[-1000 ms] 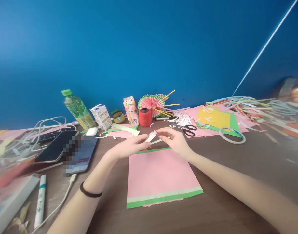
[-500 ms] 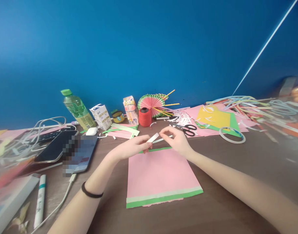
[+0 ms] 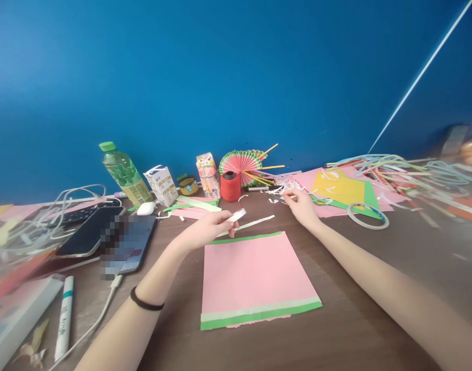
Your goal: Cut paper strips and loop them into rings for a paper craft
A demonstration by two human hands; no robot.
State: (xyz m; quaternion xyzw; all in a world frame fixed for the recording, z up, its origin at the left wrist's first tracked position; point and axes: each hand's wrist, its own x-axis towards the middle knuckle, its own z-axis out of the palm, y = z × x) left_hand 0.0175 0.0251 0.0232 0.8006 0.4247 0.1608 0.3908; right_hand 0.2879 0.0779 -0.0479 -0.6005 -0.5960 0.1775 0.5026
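Since the earlier frame the right hand (image 3: 302,205) has left the white strip (image 3: 238,215) and gone out toward two o'clock, its fingers now closing on the scissors (image 3: 284,198) among the white paper scraps (image 3: 288,186). The left hand (image 3: 205,231) pinches the strip just above the twelve o'clock edge of the pink sheet (image 3: 255,273). To my eye, it would go best to get a full grip on the scissor handles before lifting, and hold the strip taut and steady over the sheet's green border.
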